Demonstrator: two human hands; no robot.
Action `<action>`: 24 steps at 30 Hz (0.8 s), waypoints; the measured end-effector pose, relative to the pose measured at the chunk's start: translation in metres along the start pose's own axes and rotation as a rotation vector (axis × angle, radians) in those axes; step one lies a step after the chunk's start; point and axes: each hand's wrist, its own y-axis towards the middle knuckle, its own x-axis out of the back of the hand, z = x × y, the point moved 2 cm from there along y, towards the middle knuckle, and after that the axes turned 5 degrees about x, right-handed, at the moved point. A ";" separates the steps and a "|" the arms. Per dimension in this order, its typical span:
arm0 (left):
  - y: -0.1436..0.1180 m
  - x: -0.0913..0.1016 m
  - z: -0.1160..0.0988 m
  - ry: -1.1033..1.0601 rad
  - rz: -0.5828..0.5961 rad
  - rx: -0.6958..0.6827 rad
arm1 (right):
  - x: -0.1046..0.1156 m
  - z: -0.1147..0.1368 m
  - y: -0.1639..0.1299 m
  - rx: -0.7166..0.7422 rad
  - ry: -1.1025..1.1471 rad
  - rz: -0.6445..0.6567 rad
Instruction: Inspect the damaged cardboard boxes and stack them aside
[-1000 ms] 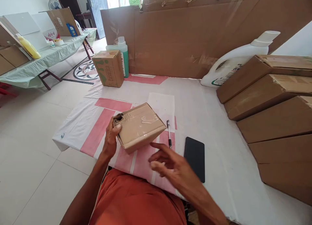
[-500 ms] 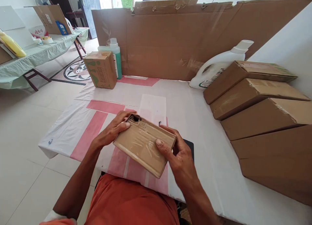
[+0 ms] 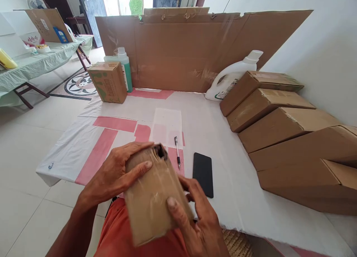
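1. Presently, in the head view, a small brown cardboard box (image 3: pixel 153 201) with a dark torn hole (image 3: pixel 161 152) at its far corner is being held between both hands, in front of the orange-red clothing (image 3: pixel 114 231) and by the near edge of the white-and-pink cloth-covered surface (image 3: pixel 212 127). Whether it is touching that edge, I cannot tell.

2. The box's long axis is running roughly away from the body, its holed end pointing outward.

3. Both hands are closing around it, so neither is clearly nearer: the left hand (image 3: pixel 115 169) is gripping the far left part, and the right hand (image 3: pixel 199 216) is gripping the near right side.

4. The left hand is reaching over the edge, its thumb lying across the upper face; the right thumb is pressing on that face while the fingers are bending behind the side.

5. Beyond the right hand, a black flat rectangular device (image 3: pixel 203 174) is lying beside a slim black-and-clear pen (image 3: pixel 177 152), both apart from the box.
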 end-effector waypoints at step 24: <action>-0.052 -0.021 -0.026 0.445 -0.204 -0.153 | -0.017 0.029 0.000 0.392 -0.318 0.150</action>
